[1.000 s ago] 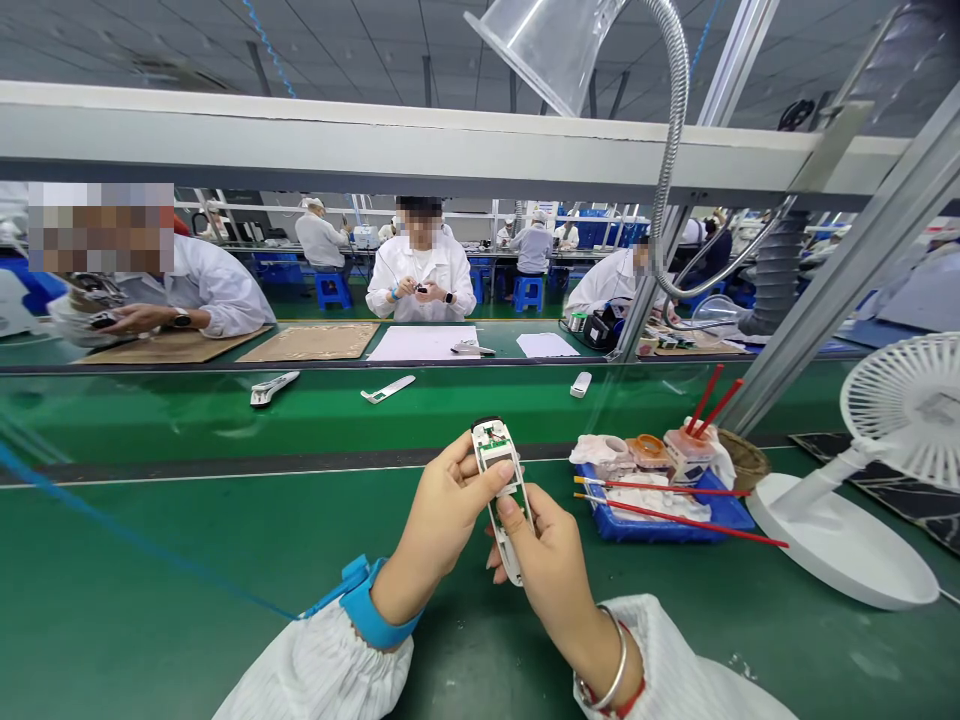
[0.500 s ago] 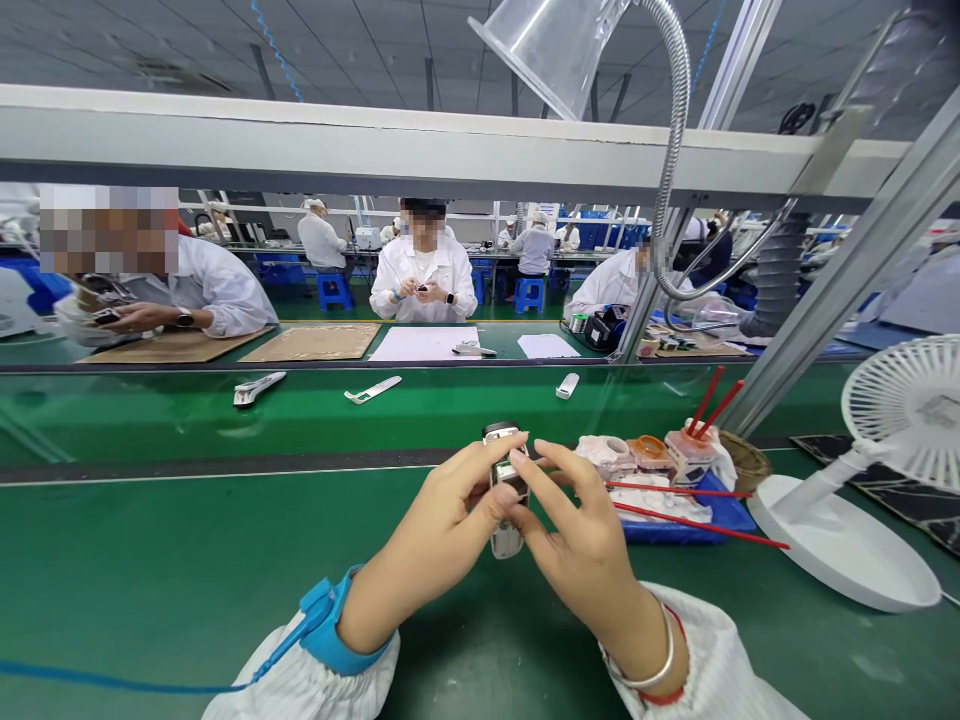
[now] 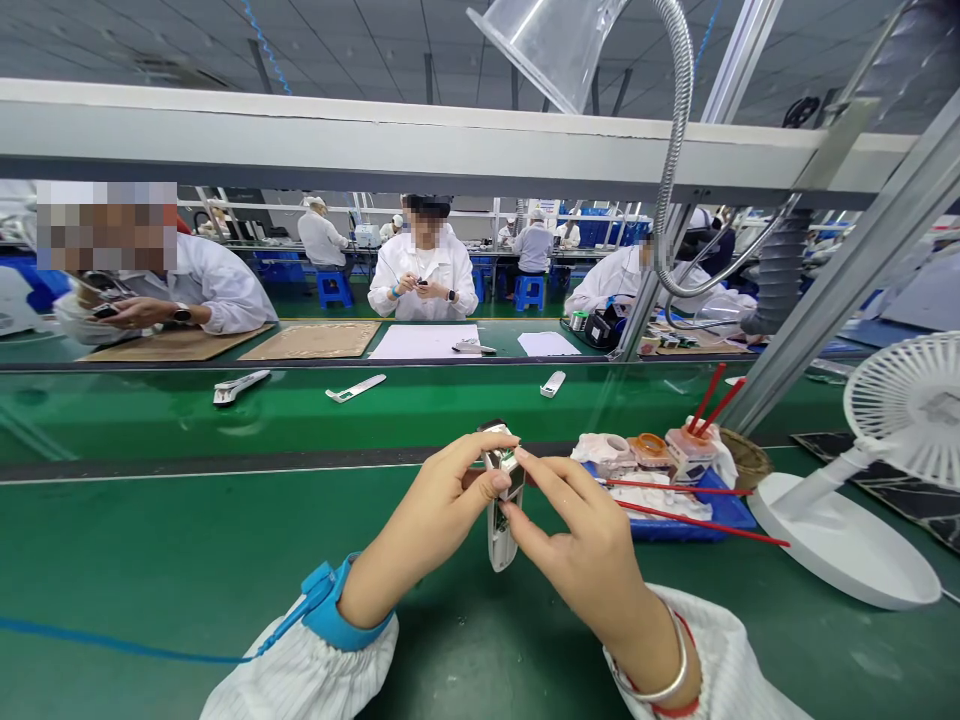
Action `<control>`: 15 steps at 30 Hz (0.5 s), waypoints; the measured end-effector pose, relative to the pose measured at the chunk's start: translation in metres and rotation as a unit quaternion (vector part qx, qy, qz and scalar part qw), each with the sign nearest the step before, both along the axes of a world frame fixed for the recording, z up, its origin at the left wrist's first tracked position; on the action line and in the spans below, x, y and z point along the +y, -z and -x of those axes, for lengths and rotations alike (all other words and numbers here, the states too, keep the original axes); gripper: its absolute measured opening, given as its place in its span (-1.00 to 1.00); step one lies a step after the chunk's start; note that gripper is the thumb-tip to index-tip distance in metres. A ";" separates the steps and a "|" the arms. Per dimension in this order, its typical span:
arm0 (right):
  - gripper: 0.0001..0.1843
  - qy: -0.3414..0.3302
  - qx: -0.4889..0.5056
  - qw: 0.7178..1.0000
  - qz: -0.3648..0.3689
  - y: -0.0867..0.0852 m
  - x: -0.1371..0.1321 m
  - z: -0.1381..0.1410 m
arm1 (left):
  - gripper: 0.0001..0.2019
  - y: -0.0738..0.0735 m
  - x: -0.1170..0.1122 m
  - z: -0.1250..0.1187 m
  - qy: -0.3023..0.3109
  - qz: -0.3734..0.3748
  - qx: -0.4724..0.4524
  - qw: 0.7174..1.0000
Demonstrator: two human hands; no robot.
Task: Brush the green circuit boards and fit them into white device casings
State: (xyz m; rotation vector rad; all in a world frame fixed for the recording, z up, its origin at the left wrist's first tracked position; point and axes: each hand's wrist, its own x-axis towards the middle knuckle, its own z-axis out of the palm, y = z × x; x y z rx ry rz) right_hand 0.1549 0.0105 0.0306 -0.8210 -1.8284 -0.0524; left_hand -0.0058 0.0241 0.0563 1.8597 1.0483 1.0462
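Observation:
A small white device housing (image 3: 502,540) with a dark top end and inner parts showing is held up above the green bench, its long side roughly upright. My left hand (image 3: 442,510) grips its upper left side between thumb and fingers; a blue wrist strap with a cord circles that wrist. From the right, my right hand (image 3: 581,530) pinches the housing, index fingertip near the top and thumb lower down. Fingers cover much of the middle, so the inner parts cannot be made out clearly.
A blue tray (image 3: 679,527) with pots, white cloth and red sticks (image 3: 701,517) lies right, beside a white fan (image 3: 877,560). White parts (image 3: 356,389) rest on the green conveyor belt (image 3: 420,410) ahead. Co-workers sit beyond it. A flexible metal arm (image 3: 679,130) hangs overhead.
The housing has turned and tilted slightly between my hands, showing more of its lower end. My right fingers have shifted a little on it. The parts on the belt have moved left.

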 end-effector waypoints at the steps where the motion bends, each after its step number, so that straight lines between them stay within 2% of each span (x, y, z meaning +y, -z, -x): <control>1: -0.53 0.007 0.008 1.000 0.016 0.000 -0.001 0.002 | -0.70 0.001 0.001 0.000 -0.004 -0.011 0.005 1.000; 5: -0.61 0.027 0.019 0.998 0.050 0.000 -0.003 0.003 | -0.70 0.004 0.004 -0.001 -0.003 -0.045 0.033 0.998; 10: -0.74 0.040 0.040 0.994 0.095 0.000 -0.002 0.002 | -0.69 0.008 0.006 -0.004 -0.010 -0.046 0.032 0.998; 13: -0.74 0.021 0.074 0.985 0.157 0.000 0.000 0.000 | -0.62 0.013 0.008 -0.006 0.010 0.009 -0.015 1.000; 15: -0.76 -0.002 0.101 0.974 0.204 0.000 0.002 -0.001 | -0.46 0.017 0.010 -0.011 0.048 0.064 -0.093 0.992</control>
